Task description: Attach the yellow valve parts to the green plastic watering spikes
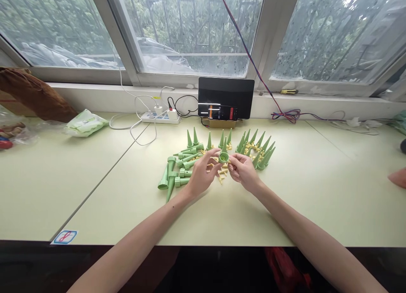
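Over the middle of the table, my left hand grips a green plastic watering spike at its wide, hollow end, which faces me. From the other side, my right hand pinches a small yellow plastic valve against that end. Whether the valve is inside the spike's wall I cannot tell. Loose yellow valves lie beneath my hands. Several green spikes lie on their sides to the left. On the right, a cluster of spikes stands tip up around more yellow pieces.
A dark tablet leans at the back, with a phone in front of it. Left of these are a power strip with cables and a wipes pack. A bundled cable lies back right. Another person's hand shows at the right edge.
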Available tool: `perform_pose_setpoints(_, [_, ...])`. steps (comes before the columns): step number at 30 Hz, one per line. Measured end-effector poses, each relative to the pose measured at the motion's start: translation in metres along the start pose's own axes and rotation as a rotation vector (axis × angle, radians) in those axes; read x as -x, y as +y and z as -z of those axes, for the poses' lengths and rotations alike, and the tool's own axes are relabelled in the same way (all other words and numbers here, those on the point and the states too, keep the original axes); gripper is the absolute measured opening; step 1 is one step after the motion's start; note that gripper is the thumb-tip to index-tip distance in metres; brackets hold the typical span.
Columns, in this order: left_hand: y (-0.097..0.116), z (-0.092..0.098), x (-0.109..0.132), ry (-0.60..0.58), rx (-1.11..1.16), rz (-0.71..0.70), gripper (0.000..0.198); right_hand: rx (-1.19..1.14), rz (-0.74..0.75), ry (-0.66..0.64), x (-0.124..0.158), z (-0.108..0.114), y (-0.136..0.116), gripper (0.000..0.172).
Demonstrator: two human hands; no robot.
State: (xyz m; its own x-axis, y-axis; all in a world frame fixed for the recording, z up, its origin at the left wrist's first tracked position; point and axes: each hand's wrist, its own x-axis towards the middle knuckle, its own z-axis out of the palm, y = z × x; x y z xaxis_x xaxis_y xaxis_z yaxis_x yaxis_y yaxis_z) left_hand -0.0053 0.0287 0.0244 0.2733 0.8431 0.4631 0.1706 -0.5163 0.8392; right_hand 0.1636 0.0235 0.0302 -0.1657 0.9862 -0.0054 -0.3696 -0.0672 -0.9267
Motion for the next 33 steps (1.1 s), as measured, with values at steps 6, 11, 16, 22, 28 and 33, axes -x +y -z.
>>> perform_pose_setpoints(6, [0.007,-0.003,-0.004,0.131,0.213,0.131,0.027,0.247,0.333,0.066,0.005,-0.004,0.000,0.030])
perform_pose_setpoints(11, [0.009,0.001,-0.005,0.021,0.289,0.281,0.049,0.473,0.423,0.063,0.008,-0.005,0.005,0.030])
perform_pose_setpoints(16, [0.008,0.002,-0.004,-0.102,0.255,0.287,0.051,0.607,0.467,0.025,0.006,-0.001,0.012,0.028])
perform_pose_setpoints(22, [0.008,0.003,-0.002,-0.118,0.181,0.243,0.043,0.600,0.428,0.042,0.005,0.001,0.016,0.028])
perform_pose_setpoints(28, [0.009,0.002,-0.001,-0.097,0.089,0.203,0.038,0.545,0.342,0.051,0.005,0.001,0.016,0.031])
perform_pose_setpoints(33, [0.004,0.003,-0.001,-0.085,0.024,0.121,0.035,0.466,0.250,0.038,0.006,-0.001,0.011,0.032])
